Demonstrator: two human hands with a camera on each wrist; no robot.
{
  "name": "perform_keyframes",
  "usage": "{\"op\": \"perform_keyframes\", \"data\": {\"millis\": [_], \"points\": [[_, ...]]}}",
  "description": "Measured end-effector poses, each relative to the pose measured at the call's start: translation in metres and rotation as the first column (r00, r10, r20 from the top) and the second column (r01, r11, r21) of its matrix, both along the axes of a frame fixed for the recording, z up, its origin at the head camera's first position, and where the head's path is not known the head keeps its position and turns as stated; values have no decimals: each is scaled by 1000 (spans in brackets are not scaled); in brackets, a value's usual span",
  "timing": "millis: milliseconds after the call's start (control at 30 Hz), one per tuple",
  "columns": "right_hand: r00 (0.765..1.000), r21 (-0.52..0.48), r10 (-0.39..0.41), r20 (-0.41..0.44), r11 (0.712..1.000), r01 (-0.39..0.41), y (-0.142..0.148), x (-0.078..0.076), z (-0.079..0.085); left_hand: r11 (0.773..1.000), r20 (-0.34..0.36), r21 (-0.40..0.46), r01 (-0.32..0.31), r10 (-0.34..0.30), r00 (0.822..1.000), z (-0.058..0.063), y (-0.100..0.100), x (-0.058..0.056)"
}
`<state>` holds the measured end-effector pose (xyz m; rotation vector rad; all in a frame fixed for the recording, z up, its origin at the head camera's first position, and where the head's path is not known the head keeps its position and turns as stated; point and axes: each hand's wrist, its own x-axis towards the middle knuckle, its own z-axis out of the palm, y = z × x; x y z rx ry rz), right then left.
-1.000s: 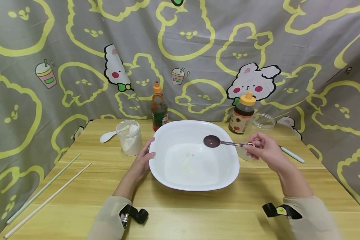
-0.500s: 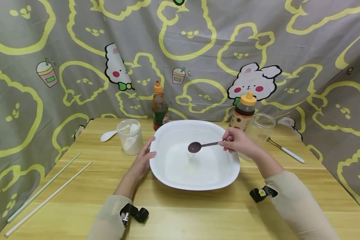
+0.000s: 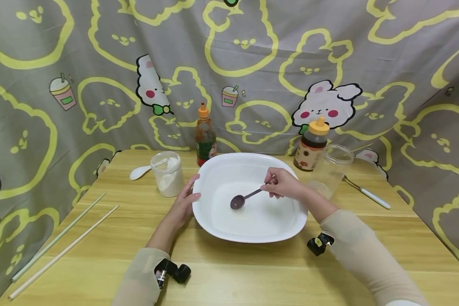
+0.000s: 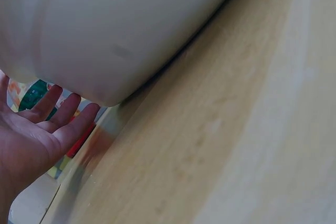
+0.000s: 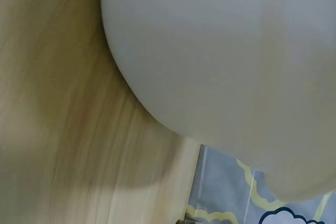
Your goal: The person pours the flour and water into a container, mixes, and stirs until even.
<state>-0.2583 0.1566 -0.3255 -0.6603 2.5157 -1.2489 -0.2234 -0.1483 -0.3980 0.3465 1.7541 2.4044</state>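
A large white basin [image 3: 287, 225] stands in the middle of the wooden table, with a little pale matter on its floor. My left hand [image 3: 181, 206] grips its left rim, thumb on top; in the left wrist view the fingers [image 4: 73, 124] reach under the rim along the outer wall. My right hand [image 3: 283, 183] pinches the handle end of a dark measuring spoon [image 3: 237, 202]. The spoon's bowl hangs tilted down to the left inside the basin; whether it touches the floor I cannot tell. The right wrist view shows the basin's outer wall [image 5: 210, 66], with the hand out of sight.
A jar of white powder [image 3: 168, 176] and a white spoon [image 3: 139, 172] stand left. Behind are a red sauce bottle [image 3: 205, 140] and a dark syrup bottle [image 3: 310, 151]. A clear jar [image 3: 330, 170] and a pale-handled tool [image 3: 375, 198] lie right; two sticks [image 3: 65, 250] far left.
My right hand has carried the measuring spoon left and down, from over the basin's right side to low near its middle. The left hand keeps its grip on the rim.
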Motion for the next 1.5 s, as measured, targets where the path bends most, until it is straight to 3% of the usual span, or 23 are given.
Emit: {"op": "perform_keyframes", "data": {"millis": [167, 267, 400, 567, 700, 800, 1033, 1300, 1400, 1500], "points": [[996, 49, 88, 27, 995, -90, 5, 4, -2, 1000, 16, -12, 0, 0, 1000, 2, 1, 0], [995, 100, 86, 51, 991, -91, 13, 7, 2, 1000, 20, -17, 0, 1, 1000, 3, 1, 0], [998, 148, 26, 56, 988, -34, 23, 8, 10, 1000, 14, -20, -2, 3, 1000, 3, 0, -1], [996, 180, -90, -1, 980, 89, 28, 3, 15, 1000, 21, -27, -6, 7, 1000, 2, -2, -1], [981, 188, -191, -25, 963, 193, 21, -4, 12, 1000, 24, -29, -10, 10, 1000, 1, -2, -1], [977, 155, -212, -19, 965, 213, 14, -10, 5, 1000, 20, -20, -3, 4, 1000, 1, -1, -1], [998, 74, -67, -19, 995, 68, 0, -13, -7, 1000, 23, -5, -6, 6, 1000, 1, 0, 1], [986, 78, 119, 117, 989, -129, -1, 1, -1, 1000, 14, 8, -4, 3, 1000, 1, 1, 2], [983, 104, 138, 120, 983, -151, 7, 6, 5, 1000, 16, 5, -3, 3, 1000, 1, 1, 2], [990, 139, 97, 101, 984, -110, 19, 6, 10, 1000, 18, -5, -5, 5, 1000, 0, -1, 1]]}}
